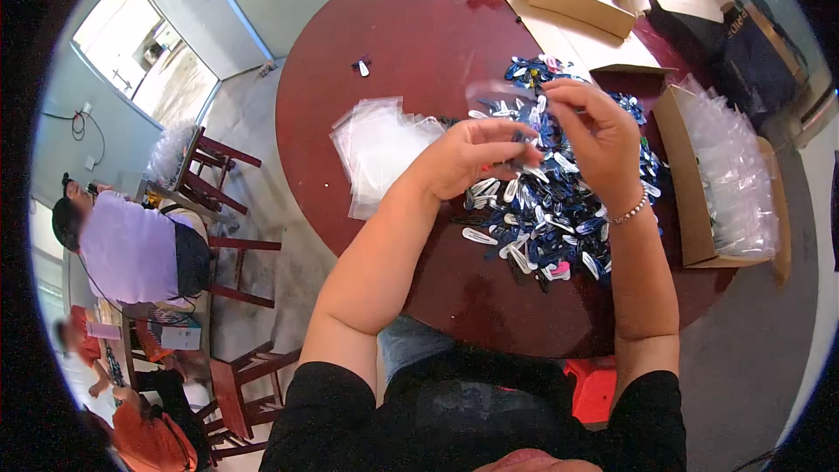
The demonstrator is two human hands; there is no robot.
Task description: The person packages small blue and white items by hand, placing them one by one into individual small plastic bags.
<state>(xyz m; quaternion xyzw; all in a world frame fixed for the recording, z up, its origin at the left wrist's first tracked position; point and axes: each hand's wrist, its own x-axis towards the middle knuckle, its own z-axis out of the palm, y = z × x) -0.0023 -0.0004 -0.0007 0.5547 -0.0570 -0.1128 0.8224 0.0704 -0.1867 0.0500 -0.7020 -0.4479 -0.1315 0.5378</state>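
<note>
A small clear plastic bag (pixel 500 94) hangs above the pile, partly see-through and blurred. My right hand (pixel 601 133), with a beaded bracelet at the wrist, pinches near the bag's right edge. My left hand (pixel 476 156) is just below and left of the bag, fingers curved and apart, their tips smeared by motion; I see nothing firmly held there. Under both hands spreads a heap of snap hair clips (pixel 546 210), mostly navy and white with a few pink ones. Left of my left hand lies a fanned stack of flat clear bags (pixel 382 153).
A cardboard box (pixel 686 197) of filled clear bags stands at the right of the round red table (pixel 336 44). More open cardboard boxes (pixel 581 4) are at the back. A few clips (pixel 363 67) lie apart at far left. Other people (pixel 140 245) sit beyond, near wooden stools (pixel 223 170).
</note>
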